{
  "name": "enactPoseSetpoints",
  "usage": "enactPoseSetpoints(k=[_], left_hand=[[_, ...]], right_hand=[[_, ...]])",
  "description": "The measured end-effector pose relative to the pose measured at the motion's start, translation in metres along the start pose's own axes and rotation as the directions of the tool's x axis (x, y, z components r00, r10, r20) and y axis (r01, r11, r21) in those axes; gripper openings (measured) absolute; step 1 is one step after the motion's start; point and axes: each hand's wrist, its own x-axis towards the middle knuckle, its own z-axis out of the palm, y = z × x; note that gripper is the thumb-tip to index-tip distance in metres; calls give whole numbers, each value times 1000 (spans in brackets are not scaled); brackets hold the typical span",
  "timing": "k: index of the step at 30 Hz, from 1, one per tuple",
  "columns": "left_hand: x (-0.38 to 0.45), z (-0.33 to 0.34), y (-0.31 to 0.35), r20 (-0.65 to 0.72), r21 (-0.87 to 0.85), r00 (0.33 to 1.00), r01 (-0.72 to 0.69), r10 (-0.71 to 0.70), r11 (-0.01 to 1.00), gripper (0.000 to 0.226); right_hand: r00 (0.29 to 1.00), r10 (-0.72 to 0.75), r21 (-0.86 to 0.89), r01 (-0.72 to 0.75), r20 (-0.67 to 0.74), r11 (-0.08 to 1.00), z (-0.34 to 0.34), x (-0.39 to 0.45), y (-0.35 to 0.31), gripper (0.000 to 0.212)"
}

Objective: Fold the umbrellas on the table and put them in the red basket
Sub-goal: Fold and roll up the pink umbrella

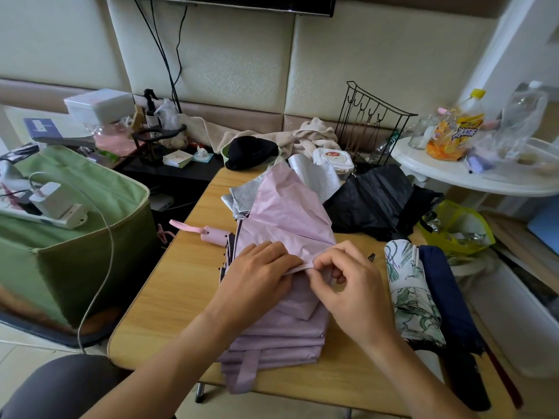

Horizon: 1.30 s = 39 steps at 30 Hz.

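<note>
Fingers [322, 275] of the right hand [348, 285] are curled, and a narrow fold of lilac cloth is pinched between thumb and forefinger; the fingers of the left hand [257, 276] are laid nearly straight and flat on the same cloth, their tips touching the fold just beside the right thumb. Both hands are set on the pink umbrella [284, 237], which is spread on the wooden table [169, 285] with its canopy partly gathered: beyond the fingers a broad creased panel of pale pink is raised, with a silver lining shown at its far edge, while nearer than the fingers the cloth is stacked in flat pleats with a strap hanging over the table edge. Its pink handle [211, 235] with a wrist loop is seen to the left of the left fingers. To the right of the right hand a folded umbrella with a green leaf print [408, 294] is laid beside a dark blue umbrella [447, 297], the two touching. Beyond the right fingers a black umbrella [372, 201] is left loosely crumpled. A green fabric bin [90, 237] is stood well to the left of the table.
</note>
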Motion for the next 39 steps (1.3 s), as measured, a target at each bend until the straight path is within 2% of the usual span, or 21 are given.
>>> enactPoseSetpoints(k=[5,7,10,12,14,18,21,23,24,26,29,33,36,39], left_hand=[[-1,-3,0,-52,45,998,-35,38,998,16],[-2,-3,-1,-61,59,997,-43,47,997,14],[-2,-2,-1,-75,60,995,-58,62,997,14],[-2,-1,-1,-76,59,995,-65,70,996,16],[-3,-1,-2,-70,57,995,-62,66,996,18],[-4,-2,-3,-60,54,996,-59,63,997,21],[-3,-4,-3,-73,61,994,-75,79,995,19],[-3,-4,-2,-76,66,992,-95,100,993,18],[-3,-4,-1,-71,63,991,-106,110,992,17],[-2,-5,-1,-52,53,992,-115,118,992,18],[-3,-9,-8,23,52,996,-86,84,995,25],[-6,-21,-20,198,20,977,-85,79,996,39],[-10,-30,-30,356,-38,931,-73,82,997,42],[-15,-38,-38,518,-102,855,53,8,993,32]], right_hand=[[983,-168,-129,158,-72,979,-6,1,5,23],[977,-209,-147,201,-43,969,-13,3,6,24],[981,-184,-196,191,57,962,-16,5,10,24],[979,-198,-235,205,51,950,-14,4,14,13],[974,-226,-246,227,31,942,-13,3,16,3],[960,-277,-266,280,48,922,-14,3,17,11],[958,-270,-203,285,95,937,-18,4,18,3],[948,-283,-210,309,147,927,-18,5,17,23],[939,-306,-219,334,155,917,-17,5,16,26],[931,-346,-205,363,113,909,-15,5,16,13],[936,-343,-184,351,75,918,-15,6,19,5],[922,-318,-124,351,222,928,-17,4,28,5],[897,-290,-112,343,334,933,-19,5,30,5],[867,-281,-101,350,411,931,-20,5,31,5]])
